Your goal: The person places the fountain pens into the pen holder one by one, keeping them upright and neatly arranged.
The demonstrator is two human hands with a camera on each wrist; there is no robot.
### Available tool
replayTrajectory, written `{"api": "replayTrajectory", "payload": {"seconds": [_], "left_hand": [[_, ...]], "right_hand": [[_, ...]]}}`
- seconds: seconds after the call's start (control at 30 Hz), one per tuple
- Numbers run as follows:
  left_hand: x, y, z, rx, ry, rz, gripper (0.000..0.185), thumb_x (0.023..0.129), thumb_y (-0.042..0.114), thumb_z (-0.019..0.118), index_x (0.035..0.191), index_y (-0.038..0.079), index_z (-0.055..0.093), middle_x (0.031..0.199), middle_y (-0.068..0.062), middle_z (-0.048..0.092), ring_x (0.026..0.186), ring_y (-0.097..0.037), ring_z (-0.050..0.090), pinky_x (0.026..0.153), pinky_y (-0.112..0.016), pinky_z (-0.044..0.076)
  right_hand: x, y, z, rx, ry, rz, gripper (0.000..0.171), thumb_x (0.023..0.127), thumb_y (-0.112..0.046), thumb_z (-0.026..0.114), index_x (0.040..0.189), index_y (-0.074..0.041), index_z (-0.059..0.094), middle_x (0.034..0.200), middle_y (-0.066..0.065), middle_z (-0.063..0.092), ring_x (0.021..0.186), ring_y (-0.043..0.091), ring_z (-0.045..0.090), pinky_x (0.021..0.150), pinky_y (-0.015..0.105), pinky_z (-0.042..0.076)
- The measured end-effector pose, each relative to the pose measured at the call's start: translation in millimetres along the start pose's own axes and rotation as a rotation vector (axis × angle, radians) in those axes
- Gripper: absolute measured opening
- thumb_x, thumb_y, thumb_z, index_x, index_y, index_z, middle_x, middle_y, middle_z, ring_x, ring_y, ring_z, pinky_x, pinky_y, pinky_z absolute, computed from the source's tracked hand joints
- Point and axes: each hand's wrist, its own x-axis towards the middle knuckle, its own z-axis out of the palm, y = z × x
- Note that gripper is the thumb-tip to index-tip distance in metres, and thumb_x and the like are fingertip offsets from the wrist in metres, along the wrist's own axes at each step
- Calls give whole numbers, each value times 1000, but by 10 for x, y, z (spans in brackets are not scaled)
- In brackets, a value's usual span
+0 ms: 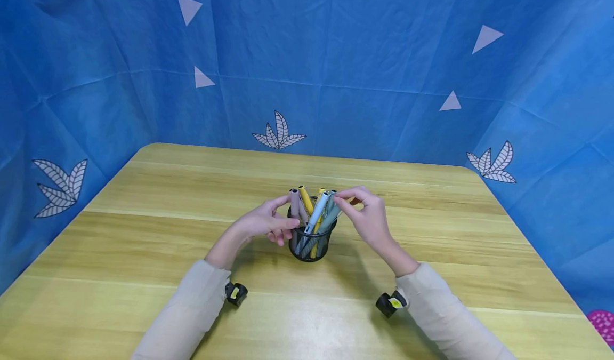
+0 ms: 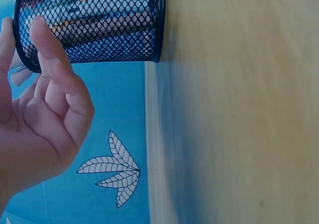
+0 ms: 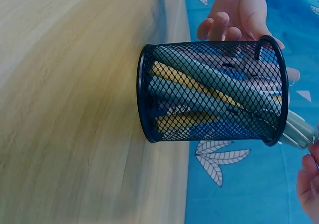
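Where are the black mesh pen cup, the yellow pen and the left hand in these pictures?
black mesh pen cup (image 3: 209, 92): right wrist view, on its mesh wall.
yellow pen (image 1: 305, 199): head view, on its upper barrel above the rim.
left hand (image 1: 263, 223): head view, on the back of the hand beside the cup.

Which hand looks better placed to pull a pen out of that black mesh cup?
Probably the right hand: its fingertips already pinch the grey-green pen at its top, while the left hand rests against the mesh cup.
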Motion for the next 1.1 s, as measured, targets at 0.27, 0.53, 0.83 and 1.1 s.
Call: {"api": "replayTrajectory", "payload": {"seconds": [0.27,0.53,0.83,1.1], "left_hand": [[-8,-6,21,55,28,47,80,84,18,63,144,10,11,67,-13,61,52,-18,58,49,-24,45],[-12,-31,19,139,45,94,79,84,20,63,143,7,13,69,-14,60,53,-21,59,56,-38,51],[-46,-29,-8,232,94,151,78,83,19,64,141,-2,15,77,-25,57,57,-26,58,63,-49,49],[-106,-45,-83,251,93,186,60,84,16,63,132,-6,35,98,-18,57,69,-29,60,66,-42,50]], "right_hand": [[-9,13,-61,0,-3,42,4,78,8,63,81,9,65,79,17,64,71,19,55,64,31,46],[-22,7,-117,-4,-21,66,4,79,7,62,81,10,64,79,18,63,73,19,55,66,33,46],[-14,-5,-180,-24,-30,80,4,79,8,62,81,10,64,79,17,63,74,17,55,67,32,47],[-56,16,-226,-36,-37,75,4,78,8,62,81,9,64,80,17,63,75,15,55,67,17,43]]}}
